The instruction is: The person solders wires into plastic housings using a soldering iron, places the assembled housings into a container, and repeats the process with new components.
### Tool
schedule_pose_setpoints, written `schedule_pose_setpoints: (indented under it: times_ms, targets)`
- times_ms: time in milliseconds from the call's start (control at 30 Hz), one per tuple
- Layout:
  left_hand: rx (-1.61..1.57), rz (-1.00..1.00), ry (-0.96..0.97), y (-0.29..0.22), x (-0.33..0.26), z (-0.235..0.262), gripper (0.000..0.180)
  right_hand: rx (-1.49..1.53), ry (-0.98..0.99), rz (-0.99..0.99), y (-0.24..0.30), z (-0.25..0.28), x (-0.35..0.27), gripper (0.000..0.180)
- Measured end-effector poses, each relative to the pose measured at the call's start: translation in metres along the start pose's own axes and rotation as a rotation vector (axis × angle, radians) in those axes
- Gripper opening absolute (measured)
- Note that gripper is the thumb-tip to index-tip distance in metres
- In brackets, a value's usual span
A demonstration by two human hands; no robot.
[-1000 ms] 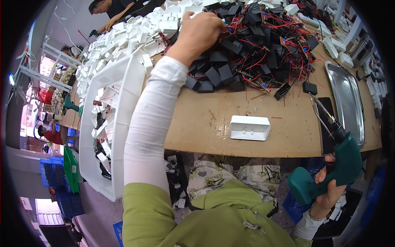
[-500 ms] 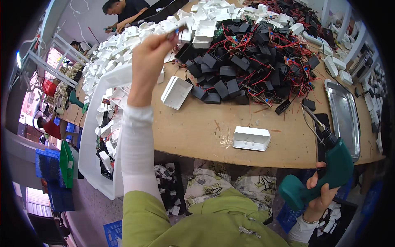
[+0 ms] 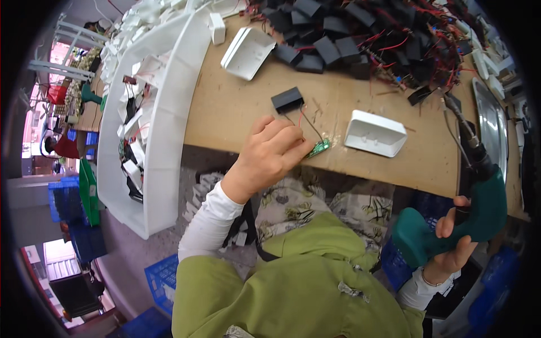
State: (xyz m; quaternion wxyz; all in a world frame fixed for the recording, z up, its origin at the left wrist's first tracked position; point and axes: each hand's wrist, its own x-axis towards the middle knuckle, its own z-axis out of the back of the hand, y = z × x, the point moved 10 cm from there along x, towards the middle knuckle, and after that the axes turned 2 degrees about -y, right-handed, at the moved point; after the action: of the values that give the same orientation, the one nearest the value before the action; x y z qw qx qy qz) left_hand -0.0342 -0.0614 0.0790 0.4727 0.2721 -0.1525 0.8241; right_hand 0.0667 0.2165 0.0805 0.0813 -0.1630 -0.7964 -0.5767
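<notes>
My left hand (image 3: 269, 152) is closed at the table's front edge, its fingertips pinching the end of a small green circuit board (image 3: 319, 148). Red and black wires run from the board to a black rectangular box (image 3: 288, 100), which lies on the table just beyond my fingers. At the right, my right hand (image 3: 453, 259) is wrapped around a dark green soldering gun (image 3: 489, 203). Its metal tip points up and away, near the right end of the table. Between the hands sits an open white plastic case (image 3: 376, 134).
A second white case (image 3: 247, 53) lies farther back on the table (image 3: 225, 112). Black boxes with red wires (image 3: 338, 42) are heaped at the far side. To the left stands a white bin (image 3: 169, 124) of assembled parts; a metal tray (image 3: 489, 112) is at the far right.
My left hand has come down from above the far heap to the table's front edge. The wired black box now lies on the table. The right hand keeps its hold; the view has tilted down.
</notes>
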Motion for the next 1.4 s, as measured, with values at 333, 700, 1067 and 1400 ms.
schedule_pose_setpoints:
  times_ms: [333,700,1067,1400]
  targets:
    - [-0.068,0.528,-0.194,0.016,-0.019,0.016,0.014,-0.001,-0.022,-0.04,-0.013,0.002,-0.006,0.06]
    - [0.006,0.667,0.019,0.015,-0.033,-0.002,0.019,0.004,-0.029,-0.064,-0.019,0.003,-0.011,0.066]
    - [-1.058,1.046,-0.096,0.059,-0.052,-0.014,0.019,0.37,0.025,-0.253,-0.059,-0.07,-0.001,0.074]
    - [-1.932,0.983,-0.544,0.055,-0.052,-0.018,0.025,0.711,0.245,-0.454,-0.114,-0.192,0.038,0.089]
